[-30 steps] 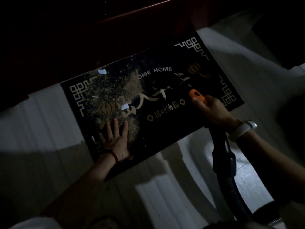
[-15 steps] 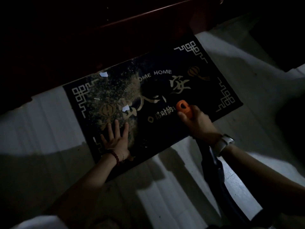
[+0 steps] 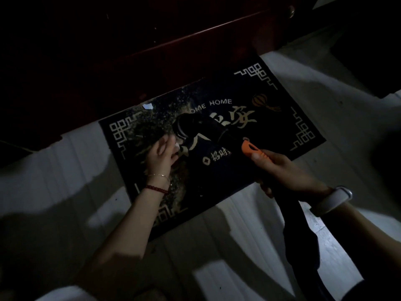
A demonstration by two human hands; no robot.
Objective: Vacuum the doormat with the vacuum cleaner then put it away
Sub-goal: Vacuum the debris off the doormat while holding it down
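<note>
a home entrance: "home" doormat (image 3: pixel 282 135) on tiled floor (image 3: pixel 54 170).

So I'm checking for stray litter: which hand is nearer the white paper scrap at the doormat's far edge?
Left. The left hand lies on the doormat just below the paper scrap; the right hand grips the vacuum handle farther right.

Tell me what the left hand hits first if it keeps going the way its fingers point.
Probably the vacuum nozzle: the left hand lies on the doormat, fingers aimed at the nozzle's end just ahead. Depth is unclear, so it might pass under.

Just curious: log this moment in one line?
right hand grips vacuum handle | nozzle over doormat | left hand touches paper scrap
</note>
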